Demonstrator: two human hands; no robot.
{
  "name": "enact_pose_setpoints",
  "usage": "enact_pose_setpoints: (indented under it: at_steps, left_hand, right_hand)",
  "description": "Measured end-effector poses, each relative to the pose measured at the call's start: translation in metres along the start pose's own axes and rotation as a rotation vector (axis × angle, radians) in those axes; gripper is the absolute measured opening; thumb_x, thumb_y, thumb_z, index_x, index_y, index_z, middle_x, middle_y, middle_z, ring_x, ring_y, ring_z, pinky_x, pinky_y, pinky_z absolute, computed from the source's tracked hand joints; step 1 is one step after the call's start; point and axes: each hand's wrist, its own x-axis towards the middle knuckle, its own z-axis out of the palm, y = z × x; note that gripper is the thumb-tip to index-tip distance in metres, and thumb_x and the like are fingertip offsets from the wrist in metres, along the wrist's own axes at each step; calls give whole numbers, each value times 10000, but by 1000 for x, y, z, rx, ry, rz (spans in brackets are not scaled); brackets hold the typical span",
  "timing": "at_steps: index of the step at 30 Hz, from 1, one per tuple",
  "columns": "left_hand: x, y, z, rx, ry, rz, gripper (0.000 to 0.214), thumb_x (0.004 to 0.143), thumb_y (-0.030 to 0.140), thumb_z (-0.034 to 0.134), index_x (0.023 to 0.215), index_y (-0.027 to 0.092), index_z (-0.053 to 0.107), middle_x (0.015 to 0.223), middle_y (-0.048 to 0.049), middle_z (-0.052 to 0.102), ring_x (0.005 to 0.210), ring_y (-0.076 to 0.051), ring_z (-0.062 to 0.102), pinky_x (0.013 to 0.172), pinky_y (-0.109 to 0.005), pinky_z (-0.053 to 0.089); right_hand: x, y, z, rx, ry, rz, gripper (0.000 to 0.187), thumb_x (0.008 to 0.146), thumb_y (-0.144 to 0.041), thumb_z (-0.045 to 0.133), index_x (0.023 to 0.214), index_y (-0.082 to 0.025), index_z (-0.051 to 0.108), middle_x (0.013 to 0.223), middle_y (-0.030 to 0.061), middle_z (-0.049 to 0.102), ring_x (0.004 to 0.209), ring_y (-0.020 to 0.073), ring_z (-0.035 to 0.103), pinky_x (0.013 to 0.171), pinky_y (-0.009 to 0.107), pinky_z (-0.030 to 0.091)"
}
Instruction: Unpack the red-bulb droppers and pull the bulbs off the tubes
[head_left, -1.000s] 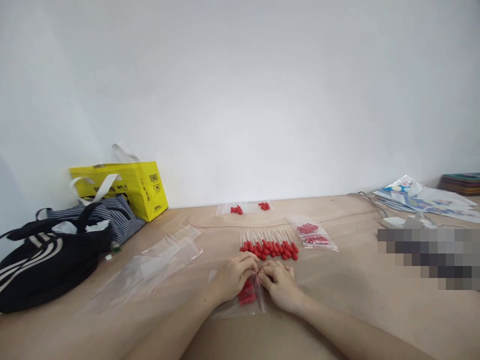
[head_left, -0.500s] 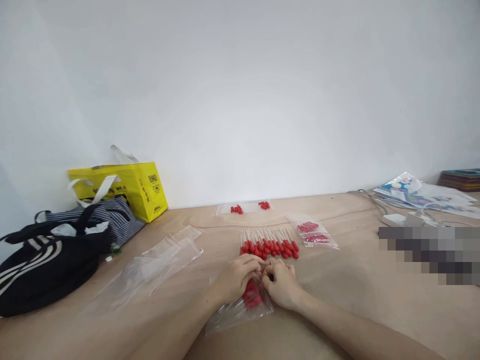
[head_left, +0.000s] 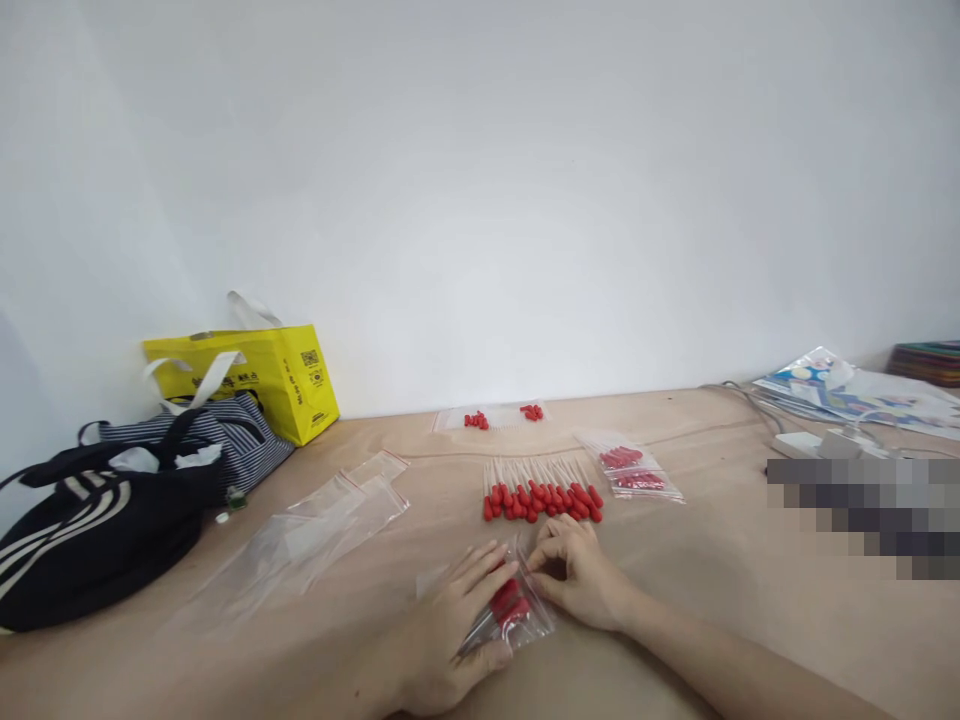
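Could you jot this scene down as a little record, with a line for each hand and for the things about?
Left hand: spread over a transparent bag holding red-tipped sticks
Right hand: fingers curled at that bag's edge; exact grip hard to see
Loose sticks: in a row beyond the hands, red ends nearer the person
Other bagged sticks: some right of the row, some near the wall
Flat transparent bags: left of the hands
Far left: yellow bag, striped bag, black bag

Red on stick heads (head_left: pixel 537 497); clear on plastic bag (head_left: pixel 534 628); tan on counter (head_left: pixel 720 580); yellow, black print on tote (head_left: pixel 307 385); black, cream stripes on handbag (head_left: pixel 161 545); dark-and-white stripes on cloth bag (head_left: pixel 238 430).
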Motion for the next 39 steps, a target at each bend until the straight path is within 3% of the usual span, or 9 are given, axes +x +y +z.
enact_pose_setpoints:
  at_steps: [4, 10, 16, 21, 26, 30, 33, 39]
  left_hand:
    - [2, -11, 2, -40, 31, 28, 612, 788, 401, 491, 1328, 270, 233, 1392, -52, 266, 1262, -253, 245, 1023, -457, 242]
    - [6, -24, 2, -88, 11, 89, 676, 760, 371, 533, 1335, 287, 187, 1398, -46, 250, 1250, -249, 273, 1019, -423, 263]
    - [8, -27, 1, -139, 54, 60, 749, 728, 325, 565, 1344, 260, 143, 1355, -67, 328, 1210, -242, 339, 1013, -405, 277]
    - [14, -24, -3, -163, 99, 28, 717, 696, 281, 587, 1314, 244, 225, 1303, -67, 397, 1168, -240, 388, 992, -396, 302]
    - [17, -20, -2, -113, 197, -2, 635, 704, 309, 584, 1269, 240, 304, 1266, -70, 437, 1135, -232, 418, 979, -384, 320]
    - [16, -22, 5, -152, 247, -97, 601, 725, 330, 566, 1257, 240, 300, 1237, -70, 469, 1102, -230, 454, 944, -382, 362]
    - [15, -22, 8, -198, 247, -100, 573, 724, 336, 570, 1231, 234, 323, 1209, -56, 494, 1083, -220, 470, 925, -352, 383]
    - [15, -19, 6, -215, 250, -65, 519, 729, 313, 567, 1200, 227, 367, 1200, -46, 498, 1079, -213, 466, 931, -341, 367]
  right_hand:
    - [-1, -1, -7, -79, -85, -117, 106, 734, -310, 549, 777, -268, 637, 805, -12, 566, 822, 161, 450, 775, 349, 247]
    - [-5, 0, -11, -233, -111, -290, 205, 776, -325, 496, 946, -248, 580, 875, 27, 545, 836, 184, 413, 764, 368, 268]
    - [-2, -6, -6, 132, -100, -361, 227, 824, -196, 402, 973, -208, 573, 927, 46, 564, 871, 160, 476, 765, 277, 354]
    - [7, -5, 2, 258, -37, -232, 217, 836, -252, 413, 762, -182, 604, 693, 1, 572, 680, 126, 498, 624, 214, 361]
    - [12, 1, 6, 218, -58, -172, 283, 837, -299, 406, 641, -163, 559, 628, -18, 538, 612, 105, 467, 583, 203, 326]
    - [10, -4, -2, 27, -99, -105, 184, 755, -382, 529, 777, -209, 586, 763, -10, 580, 765, 158, 479, 720, 278, 309]
    - [9, -8, -8, -60, -176, -94, 301, 683, -453, 588, 901, -246, 580, 857, 6, 560, 846, 189, 459, 751, 311, 293]
    - [8, -6, -4, -50, -141, -120, 273, 692, -442, 587, 883, -248, 568, 886, -4, 532, 864, 175, 443, 761, 307, 277]
